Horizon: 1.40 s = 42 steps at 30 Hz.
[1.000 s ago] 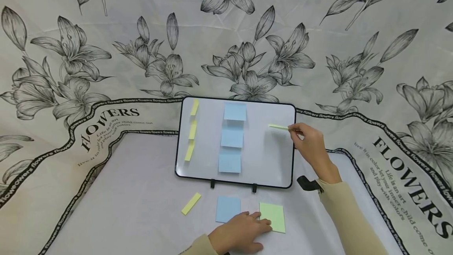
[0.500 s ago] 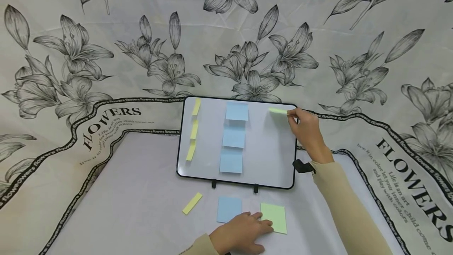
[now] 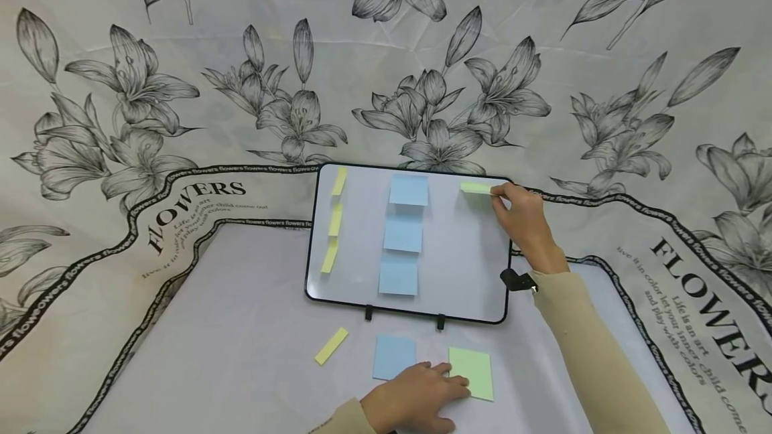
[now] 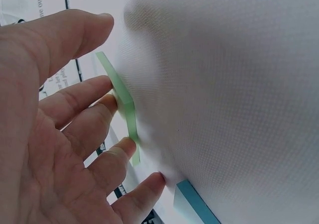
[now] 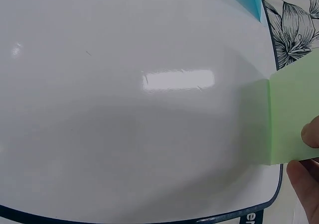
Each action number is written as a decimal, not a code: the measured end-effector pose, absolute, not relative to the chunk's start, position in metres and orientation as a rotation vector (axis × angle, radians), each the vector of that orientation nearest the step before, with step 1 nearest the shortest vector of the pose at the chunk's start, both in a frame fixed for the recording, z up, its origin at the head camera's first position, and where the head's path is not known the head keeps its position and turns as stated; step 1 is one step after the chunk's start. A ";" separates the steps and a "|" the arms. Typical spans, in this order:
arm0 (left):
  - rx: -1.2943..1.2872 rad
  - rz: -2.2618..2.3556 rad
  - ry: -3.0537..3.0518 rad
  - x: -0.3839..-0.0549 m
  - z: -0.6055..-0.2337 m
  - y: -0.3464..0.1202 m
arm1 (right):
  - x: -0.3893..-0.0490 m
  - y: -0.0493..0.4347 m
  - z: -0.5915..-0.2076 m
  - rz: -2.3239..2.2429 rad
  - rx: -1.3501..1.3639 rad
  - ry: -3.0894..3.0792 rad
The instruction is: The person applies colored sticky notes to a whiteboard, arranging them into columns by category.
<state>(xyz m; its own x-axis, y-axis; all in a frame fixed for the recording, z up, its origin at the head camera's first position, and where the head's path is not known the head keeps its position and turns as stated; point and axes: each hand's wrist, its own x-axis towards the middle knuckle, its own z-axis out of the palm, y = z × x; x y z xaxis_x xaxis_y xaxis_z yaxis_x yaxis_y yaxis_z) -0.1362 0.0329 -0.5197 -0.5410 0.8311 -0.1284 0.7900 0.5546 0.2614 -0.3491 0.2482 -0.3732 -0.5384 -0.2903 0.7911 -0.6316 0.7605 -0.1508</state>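
A small whiteboard (image 3: 461,260) with a black frame leans on the table. At its upper right, my right hand (image 3: 523,223) pinches a green sticky note (image 3: 475,188) by its right end. In the right wrist view, the green note (image 5: 295,114) stands out from the board, thumb on its face. My left hand (image 3: 416,395) lies low on the table, fingers spread, touching the left side of a green sticky note pad (image 3: 473,375). The left wrist view shows fingertips along the edge of that green pad (image 4: 122,87). A blue sticky note pad (image 3: 393,355) lies beside the left hand.
Several blue notes, one being the middle blue note (image 3: 403,232), run down the board's centre. Narrow yellow notes, among them a yellow strip (image 3: 336,220), line its left side. A yellow strip pad (image 3: 331,346) lies on the table. Behind hangs a flower-printed cloth (image 3: 301,119).
My right hand has carried the green note up to the board's top right, and more of the note's face shows. My left hand stays on the green pad. The view shifts slightly.
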 end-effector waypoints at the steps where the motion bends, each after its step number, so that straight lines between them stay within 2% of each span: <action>1: 1.353 0.255 2.549 -0.136 -0.519 0.033 | -0.350 0.249 -0.374 0.540 0.686 -2.156; 20: 1.390 0.214 2.569 -0.135 -0.521 0.035 | -0.351 0.253 -0.403 0.533 0.751 -2.214; 27: 1.389 0.233 2.450 -0.147 -0.517 0.026 | -0.344 0.253 -0.420 0.456 0.807 -2.219; 33: 1.400 0.327 2.560 -0.173 -0.490 0.016 | -0.333 0.253 -0.435 0.395 0.810 -2.261; 42: 1.317 0.213 2.960 -0.247 -0.424 0.018 | -0.321 0.253 -0.452 0.254 0.785 -2.308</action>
<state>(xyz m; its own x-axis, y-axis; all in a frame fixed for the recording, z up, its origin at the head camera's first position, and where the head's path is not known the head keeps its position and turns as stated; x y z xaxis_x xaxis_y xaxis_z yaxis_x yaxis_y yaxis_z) -0.2465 0.0180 -0.4243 -0.6664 0.7307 0.1487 0.7444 0.6633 0.0767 -0.3214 0.2533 -0.4522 -0.5895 -0.4680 0.6584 -0.6000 0.7994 0.0309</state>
